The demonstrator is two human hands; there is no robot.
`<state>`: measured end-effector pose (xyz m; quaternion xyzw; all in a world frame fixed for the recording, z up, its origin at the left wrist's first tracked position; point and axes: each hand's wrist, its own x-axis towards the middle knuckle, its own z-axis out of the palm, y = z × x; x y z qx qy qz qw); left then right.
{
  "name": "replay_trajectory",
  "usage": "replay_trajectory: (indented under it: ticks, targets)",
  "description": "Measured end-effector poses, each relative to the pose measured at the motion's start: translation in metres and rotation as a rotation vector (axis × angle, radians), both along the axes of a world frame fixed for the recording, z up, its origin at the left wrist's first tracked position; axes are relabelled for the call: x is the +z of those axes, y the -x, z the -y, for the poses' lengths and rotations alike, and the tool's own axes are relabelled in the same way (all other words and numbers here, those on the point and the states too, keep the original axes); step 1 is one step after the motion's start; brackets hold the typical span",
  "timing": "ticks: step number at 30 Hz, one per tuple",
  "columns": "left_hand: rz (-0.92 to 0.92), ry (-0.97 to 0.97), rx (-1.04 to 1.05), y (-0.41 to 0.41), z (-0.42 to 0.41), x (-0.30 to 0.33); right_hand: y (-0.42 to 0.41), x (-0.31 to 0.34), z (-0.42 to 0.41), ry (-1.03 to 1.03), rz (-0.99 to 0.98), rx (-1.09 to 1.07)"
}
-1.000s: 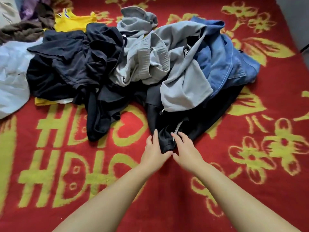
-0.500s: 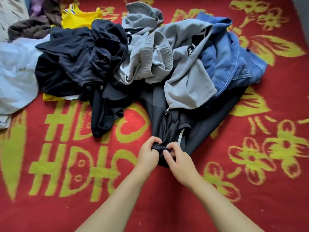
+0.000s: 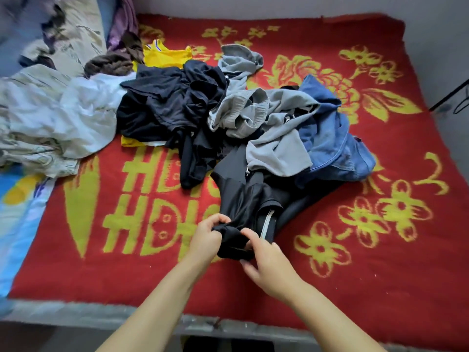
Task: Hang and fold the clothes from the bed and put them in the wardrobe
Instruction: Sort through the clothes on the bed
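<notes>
Head view: both hands clamped on the near end of 1 black garment (image 3: 243, 199). Left hand (image 3: 206, 237) has fingers curled over the bunched hem; right hand (image 3: 264, 255) pinches the same bunch from the other side, so neither grip is apart. Garment runs from the hands up into the clothes pile (image 3: 228, 118) mid-bed, its far end trapped under a grey top (image 3: 279, 151) and beside a blue denim piece (image 3: 335, 143). A light zipper strip (image 3: 265, 223) shows just right of the hands. Pile sits on the red blanket (image 3: 355, 262) covering the bed.

Step, as I read it: extracting item 1 from the pile; nothing is folded or hung yet. Next move needs a steady pull toward the bed edge, likely dragging the grey top along. Wardrobe not in view.
</notes>
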<state>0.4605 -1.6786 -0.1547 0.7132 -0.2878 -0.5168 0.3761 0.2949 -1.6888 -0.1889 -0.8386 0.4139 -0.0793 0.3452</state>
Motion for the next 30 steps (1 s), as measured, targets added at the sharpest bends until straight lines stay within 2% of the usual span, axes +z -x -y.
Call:
replay_trajectory:
  ticks: [2, 6, 9, 12, 15, 18, 21, 23, 25, 27, 30]
  targets:
    - [0.019, 0.01, -0.044, -0.013, -0.021, 0.02, -0.005, 0.014, -0.02, 0.074, -0.063, -0.063]
    - [0.052, 0.039, -0.17, -0.039, -0.064, 0.054, -0.02, 0.047, -0.065, 0.082, -0.17, -0.134]
    - [0.055, 0.014, -0.259, -0.052, -0.095, 0.057, -0.038, 0.064, -0.094, -0.006, -0.277, -0.172]
    - [0.042, -0.033, -0.315, -0.069, -0.126, 0.065, -0.059, 0.072, -0.12, -0.077, -0.427, -0.116]
    - [0.06, -0.076, -0.324, -0.081, -0.135, 0.069, -0.062, 0.084, -0.122, -0.1, -0.472, -0.126]
    - [-0.006, -0.041, -0.231, -0.082, -0.124, 0.089, -0.055, 0.122, -0.098, -0.085, -0.358, -0.254]
    - [-0.278, 0.098, -0.067, -0.067, -0.089, 0.138, -0.042, 0.19, -0.056, 0.016, -0.152, -0.412]
    - [-0.411, 0.221, -0.051, -0.057, -0.066, 0.181, -0.032, 0.242, -0.036, 0.071, -0.006, -0.434]
    - [-0.465, 0.354, -0.09, -0.052, -0.051, 0.217, -0.025, 0.294, -0.029, 0.103, 0.176, -0.374]
    - [-0.336, 0.489, -0.172, -0.055, -0.04, 0.241, -0.022, 0.336, -0.029, 0.179, 0.284, -0.287]
    - [0.041, 0.528, -0.27, -0.062, -0.026, 0.267, -0.014, 0.377, -0.021, 0.374, 0.306, -0.221]
